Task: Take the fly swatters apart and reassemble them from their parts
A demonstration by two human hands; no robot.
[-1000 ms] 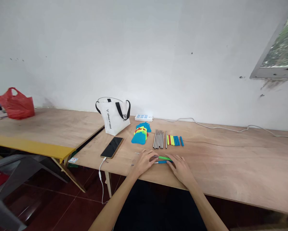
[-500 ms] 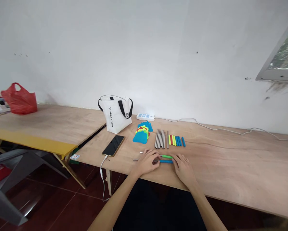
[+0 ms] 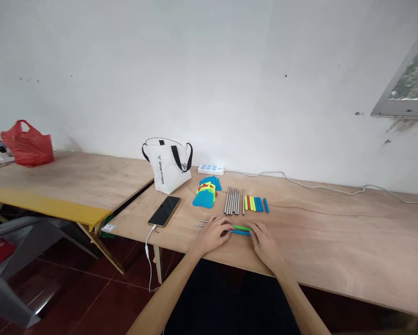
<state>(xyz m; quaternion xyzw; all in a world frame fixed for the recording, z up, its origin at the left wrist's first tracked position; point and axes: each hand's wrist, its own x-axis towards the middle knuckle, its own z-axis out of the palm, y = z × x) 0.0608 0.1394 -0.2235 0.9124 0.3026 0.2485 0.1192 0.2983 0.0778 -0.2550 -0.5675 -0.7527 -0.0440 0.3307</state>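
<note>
Two thin metal rods, one with a green sleeve (image 3: 241, 228) and one with a blue sleeve (image 3: 241, 232), lie side by side near the table's front edge. Bent over their metal parts is my left hand (image 3: 216, 234), fingers closed round them, and the bare rod tips (image 3: 202, 223) stick out to its left. At the other end, my right hand (image 3: 264, 239) has its fingers curled against the sleeve ends. Just beyond my hands are a row of metal tubes (image 3: 232, 202) and several yellow, red and blue sleeves (image 3: 254, 204).
Behind on the left is a pile of coloured flat pieces (image 3: 204, 197). A phone (image 3: 165, 211) on a white cable lies near the left corner, with a white tote bag (image 3: 169, 167) behind it. A power strip (image 3: 211, 169) sits by the wall.
The blue-sleeved rod has moved away from the table edge, closer to the green-sleeved one. Their left tips are now more nearly level. Both hands have barely shifted.
</note>
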